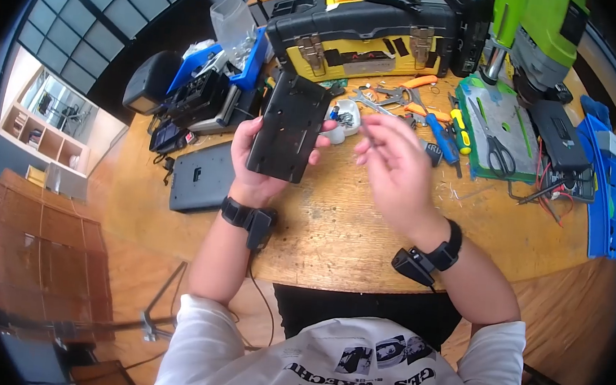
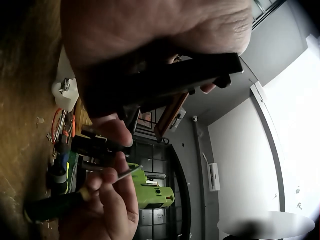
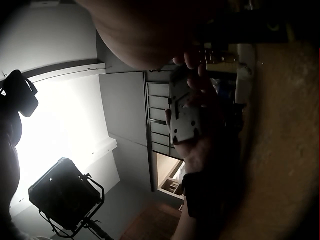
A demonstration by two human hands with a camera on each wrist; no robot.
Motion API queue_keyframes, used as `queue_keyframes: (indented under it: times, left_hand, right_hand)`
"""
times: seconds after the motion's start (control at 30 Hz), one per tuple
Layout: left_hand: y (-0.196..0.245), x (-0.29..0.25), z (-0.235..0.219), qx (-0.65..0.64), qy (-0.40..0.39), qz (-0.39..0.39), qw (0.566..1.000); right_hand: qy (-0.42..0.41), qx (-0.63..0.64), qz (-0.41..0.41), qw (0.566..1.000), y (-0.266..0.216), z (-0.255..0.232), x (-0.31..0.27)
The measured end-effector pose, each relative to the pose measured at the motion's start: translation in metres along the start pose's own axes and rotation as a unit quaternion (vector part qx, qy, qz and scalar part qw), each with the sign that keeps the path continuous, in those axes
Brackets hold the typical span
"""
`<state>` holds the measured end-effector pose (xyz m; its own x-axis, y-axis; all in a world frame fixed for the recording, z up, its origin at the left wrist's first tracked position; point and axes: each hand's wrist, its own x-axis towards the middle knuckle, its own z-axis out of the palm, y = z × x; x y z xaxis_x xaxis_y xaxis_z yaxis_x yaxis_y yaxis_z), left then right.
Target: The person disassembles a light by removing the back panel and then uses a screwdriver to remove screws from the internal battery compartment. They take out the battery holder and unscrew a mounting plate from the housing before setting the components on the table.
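Observation:
My left hand (image 1: 249, 155) grips a flat black panel (image 1: 289, 127) by its edges, with small holes and slots on the side facing up. In the left wrist view the panel (image 2: 175, 75) is a dark slab under the palm. To its right, not touching it, my right hand (image 1: 400, 171) pinches a thin screwdriver. The left wrist view shows the screwdriver's dark handle (image 2: 55, 207) and metal shaft (image 2: 131, 171) between the fingers of the right hand (image 2: 112, 205). In the right wrist view the panel (image 3: 185, 122) looks pale grey.
A second black casing (image 1: 204, 177) lies at the left on the wooden table (image 1: 318, 244). Behind the hands are a small white container (image 1: 348, 116), a toolbox (image 1: 363, 41), pliers and screwdrivers. Scissors (image 1: 499, 153) lie on a mat at the right, by a blue tray (image 1: 612, 195).

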<state>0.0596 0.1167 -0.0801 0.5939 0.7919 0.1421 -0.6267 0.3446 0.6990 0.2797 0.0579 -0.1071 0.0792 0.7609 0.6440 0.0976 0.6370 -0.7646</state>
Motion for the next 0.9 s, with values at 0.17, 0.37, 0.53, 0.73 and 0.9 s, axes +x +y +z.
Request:
queue_keyframes:
  times: [0.17, 0.37, 0.53, 0.73, 0.9]
  left_hand:
    - [-0.001, -0.004, 0.002, -0.078, -0.042, 0.009, 0.996]
    - [0.000, -0.010, -0.001, -0.121, -0.024, 0.022, 0.992]
    - [-0.004, -0.008, -0.001, -0.148, -0.023, 0.013, 0.989]
    - [-0.012, -0.005, -0.008, -0.126, -0.019, -0.014, 0.992]
    - [-0.020, -0.006, -0.012, -0.120, 0.000, -0.022, 0.993]
  right_hand:
    - [0.057, 0.063, -0.002, 0.996, 0.006, 0.003, 0.003]
    - [-0.058, -0.080, 0.201, 0.975, 0.015, -0.004, -0.003]
    - [-0.044, -0.025, 0.265, 0.963, -0.006, -0.020, 0.019]
    - [-0.208, -0.067, 0.214, 0.952, -0.034, -0.053, 0.048]
    - [-0.159, -0.127, 0.276, 0.939, -0.035, -0.072, 0.045]
